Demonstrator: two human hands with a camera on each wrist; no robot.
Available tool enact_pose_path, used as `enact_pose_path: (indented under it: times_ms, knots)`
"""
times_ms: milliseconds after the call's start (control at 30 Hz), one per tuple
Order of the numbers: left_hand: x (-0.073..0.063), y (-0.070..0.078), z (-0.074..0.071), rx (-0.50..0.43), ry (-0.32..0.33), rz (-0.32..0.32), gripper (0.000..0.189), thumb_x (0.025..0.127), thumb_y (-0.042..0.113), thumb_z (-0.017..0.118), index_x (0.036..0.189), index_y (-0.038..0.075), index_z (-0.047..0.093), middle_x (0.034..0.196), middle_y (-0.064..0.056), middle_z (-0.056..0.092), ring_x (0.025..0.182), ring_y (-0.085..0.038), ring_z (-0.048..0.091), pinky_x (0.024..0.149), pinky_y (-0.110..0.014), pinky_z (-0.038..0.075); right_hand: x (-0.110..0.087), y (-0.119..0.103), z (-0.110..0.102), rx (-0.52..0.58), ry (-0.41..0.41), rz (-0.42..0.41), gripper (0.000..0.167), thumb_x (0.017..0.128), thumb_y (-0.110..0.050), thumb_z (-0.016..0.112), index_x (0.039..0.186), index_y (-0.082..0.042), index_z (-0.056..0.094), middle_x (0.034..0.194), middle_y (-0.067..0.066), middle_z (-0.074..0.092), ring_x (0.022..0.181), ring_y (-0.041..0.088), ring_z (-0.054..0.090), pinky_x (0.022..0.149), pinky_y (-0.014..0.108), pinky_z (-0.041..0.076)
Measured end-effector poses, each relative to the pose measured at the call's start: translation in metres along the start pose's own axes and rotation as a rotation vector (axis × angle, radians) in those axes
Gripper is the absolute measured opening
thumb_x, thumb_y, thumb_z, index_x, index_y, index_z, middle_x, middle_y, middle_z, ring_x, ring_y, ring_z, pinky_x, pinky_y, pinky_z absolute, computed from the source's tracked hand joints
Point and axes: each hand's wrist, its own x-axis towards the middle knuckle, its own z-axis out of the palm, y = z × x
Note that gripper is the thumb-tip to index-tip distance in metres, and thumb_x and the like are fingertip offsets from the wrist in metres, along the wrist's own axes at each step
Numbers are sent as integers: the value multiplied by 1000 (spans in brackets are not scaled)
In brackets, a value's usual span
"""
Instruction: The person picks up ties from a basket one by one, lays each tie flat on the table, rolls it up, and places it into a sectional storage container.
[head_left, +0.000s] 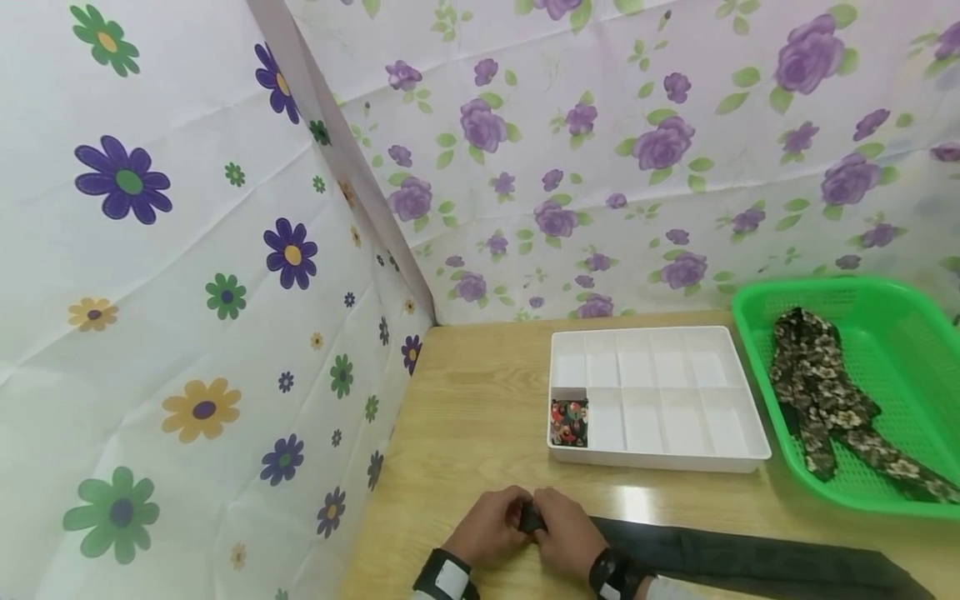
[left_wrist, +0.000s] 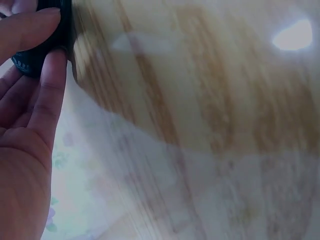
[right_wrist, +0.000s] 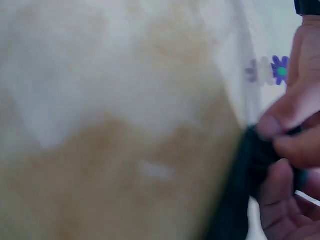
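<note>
Over the table, both hands meet at the rolled or bunched end of a long dark cloth strip (head_left: 750, 554), whose flat length runs off to the right. My left hand (head_left: 491, 525) grips that end; the left wrist view shows its thumb and fingers around the dark roll (left_wrist: 31, 62). Pinched by the thumb and fingers of my right hand (head_left: 566, 533), the same cloth (right_wrist: 260, 160) appears in the right wrist view, with part of it trailing downward. Fingers cover much of the bunched part.
Beyond the hands is a white divided tray (head_left: 660, 460); a folded patterned cloth (head_left: 570, 423) lies in its front left compartment. A green basket (head_left: 862, 500) at the right contains a floral dark cloth (head_left: 813, 375). Flower-printed sheets (head_left: 480, 242) border the wooden table (head_left: 465, 392) behind and left.
</note>
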Motion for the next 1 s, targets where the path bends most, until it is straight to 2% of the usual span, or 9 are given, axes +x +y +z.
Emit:
enact_pose_path:
  times_ms: [167, 267, 367, 500, 633, 767, 1000]
  knots:
    - [0, 1, 0, -51, -12, -12, 44, 82, 8, 86, 122, 15, 68, 94, 8, 69, 82, -3, 62, 76, -21, 52, -7, 8, 6, 144, 78, 25, 32, 83, 5, 73, 89, -16, 50, 86, -5, 53, 78, 7, 50, 65, 21, 40]
    - [-1, 1, 0, -59, -19, -27, 43, 82, 7, 85, 121, 15, 69, 93, 8, 69, 82, -3, 62, 76, -22, 52, -9, 10, 7, 184, 64, 30, 31, 85, 4, 73, 90, -16, 51, 88, -4, 54, 80, 7, 52, 65, 21, 41]
    - [-2, 1, 0, -35, -14, -7, 41, 82, 8, 86, 119, 15, 69, 92, 9, 69, 80, -2, 61, 75, -21, 51, -6, 9, 4, 150, 21, 41, 30, 85, -5, 78, 90, -18, 52, 88, -6, 55, 79, 8, 51, 67, 22, 40]
    - [-3, 1, 1, -10, -5, 3, 41, 82, 7, 86, 118, 15, 70, 92, 9, 68, 80, 0, 60, 74, -20, 51, 0, 1, -6, -1, -48, 30, 29, 82, -20, 84, 92, -22, 57, 90, -9, 54, 79, 7, 49, 68, 25, 40]
    - [-2, 2, 1, 1, -16, -20, 41, 82, 6, 84, 120, 16, 70, 95, 10, 68, 81, -1, 58, 75, -20, 50, 5, -6, -12, -120, -92, -11, 27, 82, -23, 84, 100, -22, 63, 92, -10, 55, 79, 4, 51, 69, 27, 46]
    - [-1, 2, 0, 9, -15, -8, 41, 82, 7, 85, 120, 16, 70, 93, 11, 67, 80, -1, 58, 73, -20, 50, 7, -1, -8, -108, -83, -48, 27, 83, -15, 81, 102, -22, 62, 93, -10, 56, 80, 3, 52, 71, 27, 48]
    - [0, 4, -1, -1, -11, 2, 42, 83, 9, 85, 121, 16, 70, 94, 11, 67, 80, -2, 60, 73, -20, 50, 3, 9, 1, -32, -2, -44, 31, 82, -5, 77, 91, -25, 55, 92, -11, 54, 82, 4, 49, 71, 23, 42]
